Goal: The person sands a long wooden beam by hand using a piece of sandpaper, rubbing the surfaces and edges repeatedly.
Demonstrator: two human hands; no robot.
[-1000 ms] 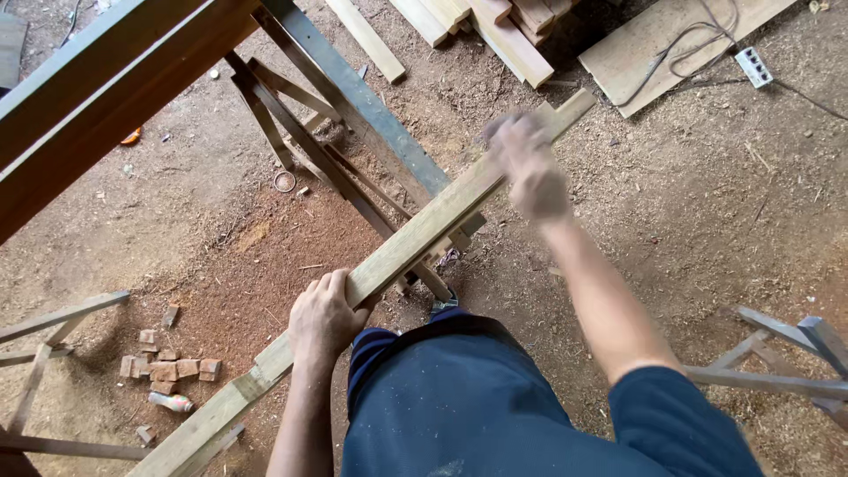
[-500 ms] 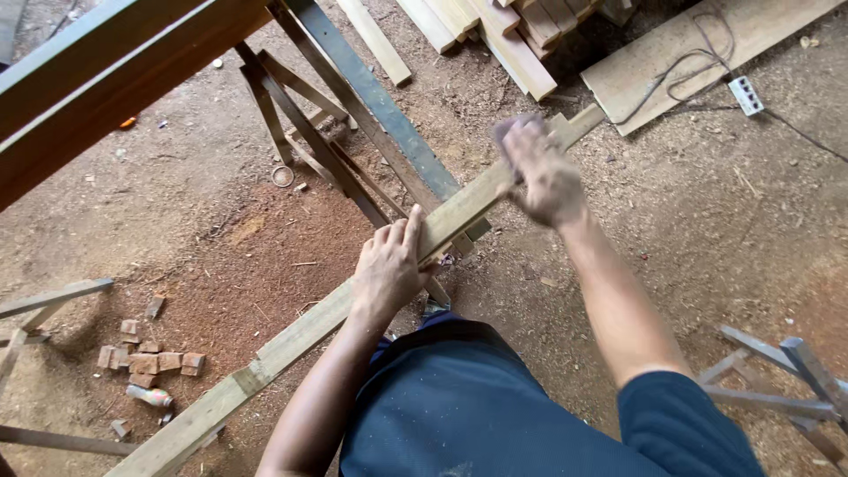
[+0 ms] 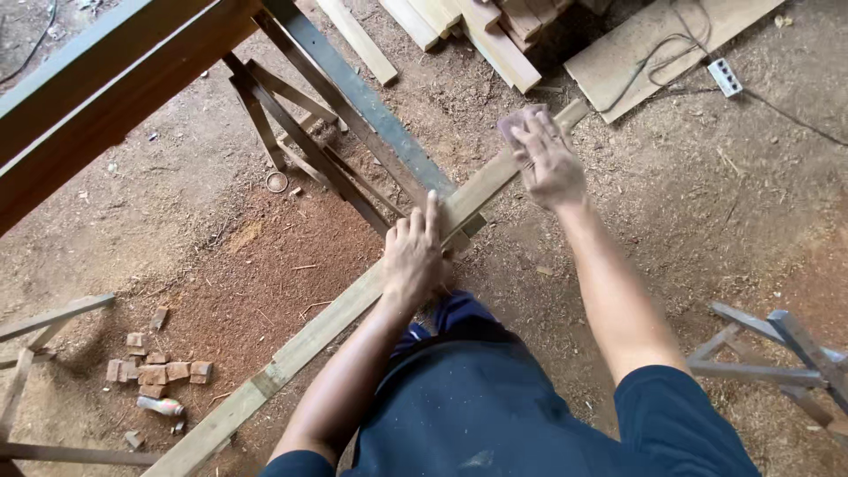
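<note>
Two bare hands worked one long pale wooden plank, which ran diagonally across a dark trestle stand above the sawdust-strewn dirt floor. The step in hand appeared to be sanding the plank's upper face. The right hand, arm extended and fingers spread flat, pressed a small brownish sanding pad onto the plank's far end. The left hand, fingers together and lying along the wood, steadied the plank at its middle. A further stroke would call for firm bracing by the left hand.
</note>
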